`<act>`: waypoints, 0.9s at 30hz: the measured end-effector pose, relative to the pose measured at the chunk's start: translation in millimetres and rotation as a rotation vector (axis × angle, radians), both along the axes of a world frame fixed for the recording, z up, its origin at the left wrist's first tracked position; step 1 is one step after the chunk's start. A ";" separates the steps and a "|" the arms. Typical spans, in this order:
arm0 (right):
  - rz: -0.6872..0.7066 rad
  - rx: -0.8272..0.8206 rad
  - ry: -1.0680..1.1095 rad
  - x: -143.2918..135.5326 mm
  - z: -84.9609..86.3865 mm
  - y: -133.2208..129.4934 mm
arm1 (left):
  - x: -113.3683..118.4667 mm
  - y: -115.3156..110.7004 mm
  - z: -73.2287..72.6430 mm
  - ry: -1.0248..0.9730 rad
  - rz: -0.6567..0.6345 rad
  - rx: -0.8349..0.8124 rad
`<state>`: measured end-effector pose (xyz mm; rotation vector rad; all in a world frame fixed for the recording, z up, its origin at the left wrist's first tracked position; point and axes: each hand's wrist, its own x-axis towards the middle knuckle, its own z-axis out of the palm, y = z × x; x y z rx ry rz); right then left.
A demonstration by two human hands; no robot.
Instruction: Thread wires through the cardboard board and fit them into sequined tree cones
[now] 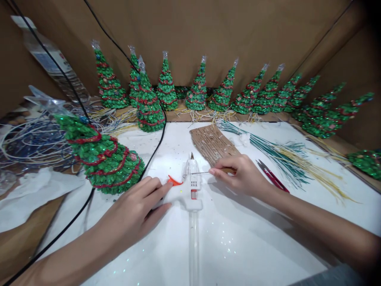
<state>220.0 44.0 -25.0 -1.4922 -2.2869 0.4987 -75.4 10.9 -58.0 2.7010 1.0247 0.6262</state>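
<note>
Hot-glue gun (195,182) on the white worktop (238,242), gripped by its handle in the left hand (139,202), nozzle pointing away; the right hand (238,171) pinches a thin metal tool (201,172) across the barrel. Just beyond the right hand lies corrugated cardboard (212,142); to its right, red-handled snips (274,178) and green and yellow stems (269,153). A miniature Christmas tree (108,163) stands beyond the left hand, a black cable (161,137) passing behind it. Farther out, similar trees (196,90) line a brown wall (190,28).

Clear bottle (51,68), back left; what looks like tissue (32,190) nearer.
</note>
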 end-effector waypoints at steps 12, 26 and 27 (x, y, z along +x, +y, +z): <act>0.056 -0.028 -0.058 1.0 5.2 1.3 | -0.4 -1.3 0.5 0.016 0.013 0.005; 0.072 -0.104 -0.051 0.6 9.1 2.3 | 0.5 -0.2 1.3 0.009 0.007 0.026; 0.077 -0.113 -0.056 0.5 9.9 2.9 | 0.5 -0.2 1.5 0.008 0.006 0.024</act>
